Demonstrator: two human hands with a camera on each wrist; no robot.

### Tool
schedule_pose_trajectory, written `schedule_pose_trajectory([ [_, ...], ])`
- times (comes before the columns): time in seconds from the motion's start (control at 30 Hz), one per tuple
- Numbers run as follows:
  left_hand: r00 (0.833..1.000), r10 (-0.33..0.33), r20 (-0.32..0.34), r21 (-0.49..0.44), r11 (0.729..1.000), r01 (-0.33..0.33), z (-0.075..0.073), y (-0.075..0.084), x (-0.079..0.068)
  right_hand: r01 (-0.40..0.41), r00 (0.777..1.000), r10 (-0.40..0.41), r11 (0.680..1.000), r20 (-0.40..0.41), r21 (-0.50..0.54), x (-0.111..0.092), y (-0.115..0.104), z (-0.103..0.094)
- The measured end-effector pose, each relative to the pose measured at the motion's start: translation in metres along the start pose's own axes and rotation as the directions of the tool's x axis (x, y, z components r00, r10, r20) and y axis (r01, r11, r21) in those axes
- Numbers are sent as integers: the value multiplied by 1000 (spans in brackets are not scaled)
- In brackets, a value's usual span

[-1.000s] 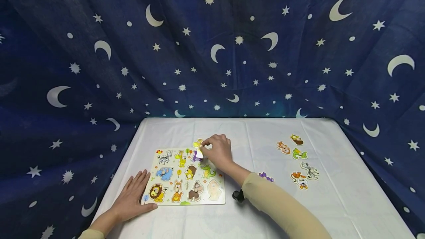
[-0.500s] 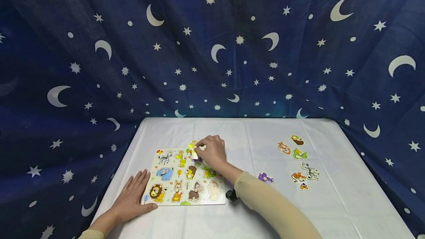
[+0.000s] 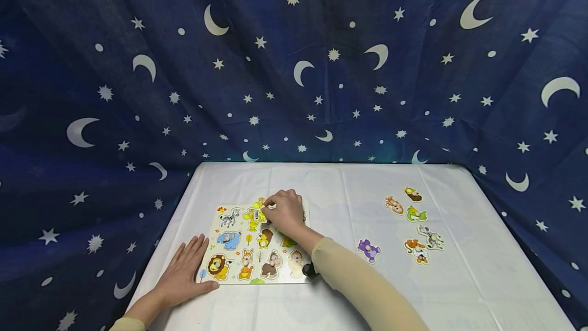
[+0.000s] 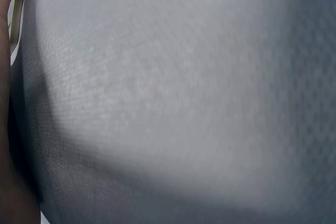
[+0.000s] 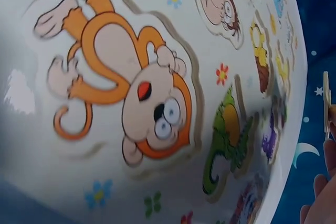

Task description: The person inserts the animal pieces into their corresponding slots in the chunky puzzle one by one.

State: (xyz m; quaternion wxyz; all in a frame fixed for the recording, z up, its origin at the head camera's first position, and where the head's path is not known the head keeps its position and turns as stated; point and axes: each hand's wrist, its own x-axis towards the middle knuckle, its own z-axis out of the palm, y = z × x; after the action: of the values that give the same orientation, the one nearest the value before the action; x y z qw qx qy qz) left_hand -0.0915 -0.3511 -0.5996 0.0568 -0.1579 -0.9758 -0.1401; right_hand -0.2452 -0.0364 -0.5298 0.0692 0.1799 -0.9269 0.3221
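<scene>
An animal puzzle board [image 3: 236,281] lies on the white table, with printed animals in rows. My right hand [image 3: 287,213] pinches a yellow giraffe puzzle piece [image 3: 259,203] above the board's giraffe picture [image 3: 250,221]. In the right wrist view that piece [image 5: 326,103] shows edge-on, beside the fingers [image 5: 317,200]. Close to that camera are the board's monkey picture [image 5: 152,98] and crocodile picture [image 5: 226,140]. My left hand [image 3: 184,272] rests flat with fingers spread, against the board's left edge. The left wrist view shows mostly blurred white cloth and a strip of hand [image 4: 13,182].
A purple hippo-like piece [image 3: 369,250] lies right of the board. Farther right are loose pieces: a hedgehog [image 3: 412,194], a monkey [image 3: 394,205], a crocodile [image 3: 416,213], a zebra [image 3: 431,237] and a tiger [image 3: 416,252]. Behind the table hangs a starry blue curtain [image 3: 294,91].
My right hand has carried the giraffe piece leftward, from over the board's purple animal to its giraffe picture. The purple loose piece is now uncovered by the sleeve. My left hand stays put.
</scene>
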Motion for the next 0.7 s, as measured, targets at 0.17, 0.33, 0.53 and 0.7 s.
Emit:
schedule_pose_trajectory([
  [0.17, 1000, -1, 0, 5, 1000, 1, 1, 0, 0, -8, 1000, 9, 1000, 20, -28, 0, -2, 9],
  [0.33, 1000, 6, -10, 5, 1000, -6, 0, 1, 0, -6, 999, 8, 999, 37, -42, -2, -4, 17],
  [0.53, 999, 28, -43, 19, 999, -27, 0, 2, 0, 3, 999, 0, 997, 50, -71, -1, -5, 25],
  [0.7, 999, 27, -40, 18, 999, -26, -1, 2, -1, -13, 998, 19, 995, 62, -97, 1, -6, 32],
])
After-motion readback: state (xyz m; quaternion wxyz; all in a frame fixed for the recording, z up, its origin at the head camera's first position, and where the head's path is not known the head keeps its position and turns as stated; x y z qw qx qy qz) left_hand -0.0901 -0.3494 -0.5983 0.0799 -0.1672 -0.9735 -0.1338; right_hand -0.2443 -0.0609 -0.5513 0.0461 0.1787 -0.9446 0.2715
